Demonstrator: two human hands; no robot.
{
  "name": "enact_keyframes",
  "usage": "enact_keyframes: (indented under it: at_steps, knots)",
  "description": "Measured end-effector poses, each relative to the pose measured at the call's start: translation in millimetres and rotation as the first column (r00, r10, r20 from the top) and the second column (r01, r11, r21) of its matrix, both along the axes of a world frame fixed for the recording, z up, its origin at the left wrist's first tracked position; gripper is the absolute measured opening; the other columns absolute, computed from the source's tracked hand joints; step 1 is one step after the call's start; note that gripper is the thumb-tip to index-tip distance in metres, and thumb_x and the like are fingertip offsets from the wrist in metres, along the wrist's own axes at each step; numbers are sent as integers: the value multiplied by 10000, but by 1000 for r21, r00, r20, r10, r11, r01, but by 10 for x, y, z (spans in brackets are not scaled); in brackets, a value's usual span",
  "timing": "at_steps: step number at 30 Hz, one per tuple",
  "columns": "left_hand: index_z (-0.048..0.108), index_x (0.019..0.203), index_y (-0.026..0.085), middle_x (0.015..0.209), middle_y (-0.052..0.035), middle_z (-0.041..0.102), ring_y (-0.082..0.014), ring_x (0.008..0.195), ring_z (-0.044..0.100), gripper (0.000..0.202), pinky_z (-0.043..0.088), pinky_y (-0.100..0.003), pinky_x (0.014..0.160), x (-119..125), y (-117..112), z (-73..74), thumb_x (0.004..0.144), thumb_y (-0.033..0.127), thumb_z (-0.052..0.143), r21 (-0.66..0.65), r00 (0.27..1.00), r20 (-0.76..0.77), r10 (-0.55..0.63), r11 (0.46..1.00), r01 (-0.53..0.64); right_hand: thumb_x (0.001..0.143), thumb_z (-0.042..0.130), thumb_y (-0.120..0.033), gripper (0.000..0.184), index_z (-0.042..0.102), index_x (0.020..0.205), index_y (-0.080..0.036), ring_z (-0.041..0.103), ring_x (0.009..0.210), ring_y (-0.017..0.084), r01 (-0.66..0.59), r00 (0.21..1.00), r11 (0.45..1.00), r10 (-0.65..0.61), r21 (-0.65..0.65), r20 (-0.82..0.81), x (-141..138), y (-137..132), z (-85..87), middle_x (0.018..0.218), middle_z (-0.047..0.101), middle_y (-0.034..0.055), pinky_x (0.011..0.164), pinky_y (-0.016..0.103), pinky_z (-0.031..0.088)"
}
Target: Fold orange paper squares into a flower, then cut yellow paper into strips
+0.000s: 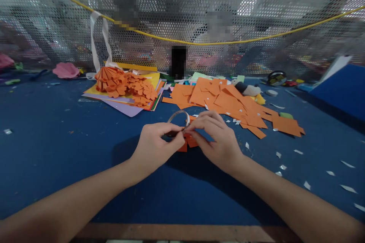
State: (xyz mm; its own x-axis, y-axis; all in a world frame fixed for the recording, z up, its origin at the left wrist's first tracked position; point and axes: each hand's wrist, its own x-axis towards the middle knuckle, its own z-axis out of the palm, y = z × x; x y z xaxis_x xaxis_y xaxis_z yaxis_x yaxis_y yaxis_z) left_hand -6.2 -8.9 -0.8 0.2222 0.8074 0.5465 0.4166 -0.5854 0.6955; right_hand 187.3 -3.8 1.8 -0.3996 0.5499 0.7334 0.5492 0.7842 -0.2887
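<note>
My left hand (pixel 155 147) and my right hand (pixel 216 138) meet at the middle of the blue table (pixel 57 152). Both are closed in a pinch around a thin roll of tape (pixel 179 115), a pale ring that sticks up between the fingertips. A small folded orange paper piece (pixel 188 144) lies under and between the hands, partly hidden by the fingers. I cannot tell which hand bears the roll's weight.
A heap of orange paper squares (pixel 239 104) lies behind my right hand. Folded orange paper flowers (pixel 125 85) rest on a stack of coloured sheets (pixel 128 107) at back left. White scraps (pixel 308 185) dot the right side. A perforated mesh screen (pixel 182 19) closes the back.
</note>
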Motion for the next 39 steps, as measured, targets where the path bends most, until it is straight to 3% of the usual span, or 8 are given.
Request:
enact_keyframes:
  at_steps: [11,15,17,20,24,27,33,39]
  knots:
    - [779,700,190,702,17,761,-142,632,655,132,514,-208,594,18,-17,63,776,175,673,-164,997,63,40,986,-29,986,488,-132,149,608,965,-218,595,980,250,16,975,989,-48,148,217,-15,-18,41,943,736,69,867,396,468]
    - [773,706,193,675,5,753,-161,608,650,143,510,-240,573,-98,153,74,786,244,667,-188,977,91,193,967,-174,981,488,-123,164,604,952,-236,624,934,238,-39,985,990,15,137,174,0,-39,74,895,731,55,853,390,481]
    - [767,717,191,660,1,746,-163,594,646,181,479,-240,542,-177,277,59,816,269,637,-166,955,81,284,949,-268,979,493,-116,163,590,954,-245,641,932,227,-56,991,995,44,88,127,16,-42,85,887,725,46,871,388,489]
    - [776,766,187,705,-27,758,-191,640,671,189,475,-273,593,-247,407,-8,842,266,622,-103,949,-181,258,955,-279,945,596,-178,120,565,1041,-245,667,1001,246,47,995,995,-39,-84,92,49,-6,53,1004,729,71,873,400,512]
    - [772,993,178,993,-97,782,-280,931,699,226,510,-370,820,-222,407,-79,877,220,582,64,874,-429,229,973,-223,838,667,-144,356,509,1144,-236,714,912,238,80,993,925,-41,-371,111,90,86,-52,943,737,47,786,376,550]
    - [744,986,156,1032,-108,767,-278,992,680,218,499,-393,902,-165,321,-44,912,253,563,113,907,-356,227,973,-199,843,578,-61,332,508,1111,-244,724,864,198,16,998,932,9,-363,67,103,104,-80,896,733,13,787,349,551]
    - [743,889,181,809,-33,774,-187,724,711,190,533,-259,635,-51,162,8,870,335,633,-351,999,2,-37,936,35,900,634,-119,253,515,1065,-268,734,934,215,41,998,981,-49,-190,-38,79,44,-32,948,750,25,848,377,549]
    - [748,818,182,732,-21,754,-179,686,701,167,528,-254,618,-30,152,-45,849,308,643,-374,994,109,-26,925,65,901,640,-147,203,542,1039,-260,742,902,200,-17,993,975,-10,-223,-119,60,41,-23,933,741,26,803,335,577]
